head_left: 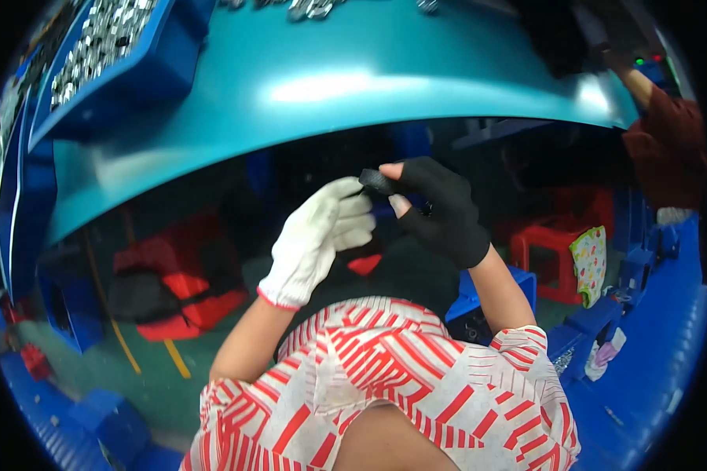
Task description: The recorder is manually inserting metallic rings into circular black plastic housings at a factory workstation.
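A small, thick black round piece (375,182) with a textured side, resembling a roll of tape, is held up in front of my body, just off the table's near edge. My right hand (440,208), in a black glove with bare thumb and fingertip, pinches its right side. From the left, my left hand (322,231) in a white knitted glove meets the piece's left edge with the upper fingertips. The other left fingers are curled below it. Whether the left thumb grips the piece is hidden.
A teal table (236,149) curves across ahead. On its left stands a blue bin (169,67) full of shiny metal parts; more metal parts (310,9) lie at the far edge. Red stools (542,243) stand at both sides. A co-worker's arm and dark red sleeve (672,133) show at right.
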The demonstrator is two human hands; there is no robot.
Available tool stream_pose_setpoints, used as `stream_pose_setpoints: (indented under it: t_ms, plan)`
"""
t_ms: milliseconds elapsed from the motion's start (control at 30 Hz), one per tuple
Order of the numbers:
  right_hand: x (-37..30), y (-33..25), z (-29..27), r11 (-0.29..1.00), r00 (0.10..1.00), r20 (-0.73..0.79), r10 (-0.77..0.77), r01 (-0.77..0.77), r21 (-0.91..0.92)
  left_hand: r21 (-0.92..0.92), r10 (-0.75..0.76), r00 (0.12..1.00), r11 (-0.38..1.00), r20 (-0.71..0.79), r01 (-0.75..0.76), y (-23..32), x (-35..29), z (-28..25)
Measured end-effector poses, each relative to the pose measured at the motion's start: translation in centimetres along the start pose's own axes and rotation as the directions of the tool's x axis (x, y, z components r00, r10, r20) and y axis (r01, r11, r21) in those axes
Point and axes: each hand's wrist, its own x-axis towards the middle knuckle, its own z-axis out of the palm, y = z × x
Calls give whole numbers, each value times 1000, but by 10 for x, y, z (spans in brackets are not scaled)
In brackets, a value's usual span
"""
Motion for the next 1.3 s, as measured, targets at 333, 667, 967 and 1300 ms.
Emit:
stream_pose_setpoints:
  t_ms: [333, 667, 967, 1300]
  plan:
    - [-29, 23, 56, 986, 990, 34, -136, 138, -96, 102, 163, 982, 983, -91, -153, -18, -16, -18]
    - [-36, 34, 62, 997, 997, 16, -76, 75, 16, 128, 123, 986, 986, -110, -109, -16, -21, -16]
    - [-36, 35, 62, 997, 1000, 9, -25, 24, 73, 199, 185, 975, 967, -123, -158, -23, -18, -20]
    - [-36, 30, 64, 969, 975, 26, 221, -222, 108, 453, 140, 976, 890, -169, -50, -16, -20, -18]
